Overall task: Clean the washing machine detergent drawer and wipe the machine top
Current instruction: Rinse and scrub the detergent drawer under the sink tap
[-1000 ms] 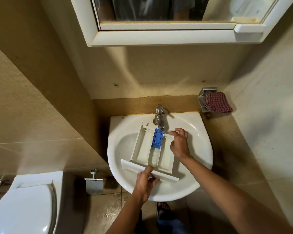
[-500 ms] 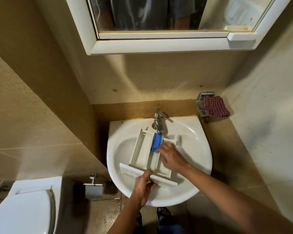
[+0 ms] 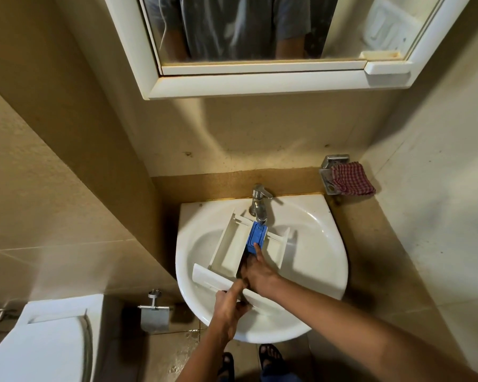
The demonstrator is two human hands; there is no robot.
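Tiled bathroom, beige walls (image 3: 66, 161) on three sides. White mirror cabinet (image 3: 260, 84) hangs top centre, w/ a person's torso reflected in the glass. White toilet (image 3: 39, 348) at bottom left, lid down. White corner sink (image 3: 315, 260) sits mid-frame against the back wall.

Detergent drawer (image 3: 229, 249), white plastic, lies inside the basin w/ its open side up. Its back end is under the tap (image 3: 260, 201) and its front panel is toward the near rim.

Left hand (image 3: 228, 307) grips the front panel approx. mid-length, one digit straight over the top edge & the rest curled beneath. Right hand (image 3: 260, 274) reaches into the drawer's middle compt. One digit lies straight on the near end of the blue insert (image 3: 255, 237), which sits just below the tap spout. Its other fingers are hidden down in the compt., so can't tell if it pinches the insert or only presses it.

Red-checked cloth (image 3: 352, 179) is draped on a metal wall holder (image 3: 330, 172) right of the sink, well apart from both hands. Metal paper holder (image 3: 153, 318) is on the wall btwn toilet & sink. Sandalled feet (image 3: 271, 354) stand on wet floor tiles below the basin.
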